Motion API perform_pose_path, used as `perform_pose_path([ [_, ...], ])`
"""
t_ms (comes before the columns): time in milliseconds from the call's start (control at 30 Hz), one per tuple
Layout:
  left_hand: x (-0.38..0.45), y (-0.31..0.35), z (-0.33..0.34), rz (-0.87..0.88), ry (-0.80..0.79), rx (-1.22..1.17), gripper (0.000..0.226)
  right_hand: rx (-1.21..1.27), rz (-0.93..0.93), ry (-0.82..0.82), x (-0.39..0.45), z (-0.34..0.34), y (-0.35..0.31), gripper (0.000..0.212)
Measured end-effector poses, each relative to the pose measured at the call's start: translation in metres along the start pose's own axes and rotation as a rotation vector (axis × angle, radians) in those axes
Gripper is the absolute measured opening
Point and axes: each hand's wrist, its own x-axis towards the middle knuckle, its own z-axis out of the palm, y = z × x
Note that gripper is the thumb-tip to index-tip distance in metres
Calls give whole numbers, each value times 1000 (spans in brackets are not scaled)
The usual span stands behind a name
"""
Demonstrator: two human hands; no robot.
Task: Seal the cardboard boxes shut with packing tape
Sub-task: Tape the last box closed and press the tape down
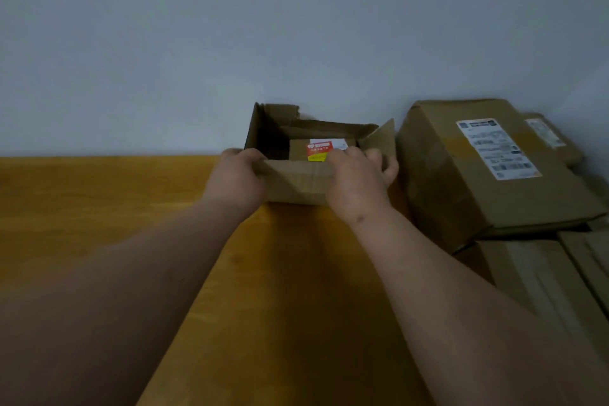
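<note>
An open cardboard box (296,184) stands at the far edge of the wooden table (99,194), against the wall. Its flaps stand up, and a smaller carton with a red and yellow label (318,150) lies inside. My left hand (237,175) grips the near flap at its left end. My right hand (359,181) grips the same flap at its right end, fingers curled over the rim. No tape is in sight.
A large closed box with a white shipping label (487,175) lies tilted just right of the open box. It rests on more flat cartons (553,277) along the right edge. A grey wall (230,43) rises behind the table.
</note>
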Motion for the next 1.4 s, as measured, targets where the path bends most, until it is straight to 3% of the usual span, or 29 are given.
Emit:
perform_pose_path([
  [200,-46,-19,-29,92,0,49,21,108,-48,190,-68,5,-4,16],
  [267,-70,-31,-45,105,23,39,21,177,-20,345,-100,4,-7,21],
  [333,-93,-47,-59,119,49,24,21,326,124,444,-132,2,-14,41],
  [400,-114,-64,-71,121,64,5,18,635,353,377,-160,-1,-27,71],
  [500,-146,-86,-87,119,59,-19,15,1126,603,146,-192,-4,-54,104],
  [667,-212,-109,-106,128,54,13,14,1375,730,-135,-225,-1,-111,137],
  [733,-244,-116,-111,79,59,22,14,1489,798,-180,-238,1,-131,128],
  [867,-301,-131,-126,-3,41,90,23,1558,795,-131,-255,10,-158,84],
  [967,-344,-158,-149,16,-30,36,61,1530,770,-138,-274,6,-184,67],
  [1033,-368,-178,-172,42,-6,-108,80,1461,731,-165,-287,-4,-204,60],
  [1200,-390,-235,-242,-108,349,-412,77,1339,503,-224,-311,-27,-271,41],
  [1300,-399,-274,-290,-258,257,-631,81,1244,379,-301,-326,-28,-325,41],
  [1400,-414,-308,-336,-280,101,-589,77,1112,261,-308,-337,-23,-377,51],
])
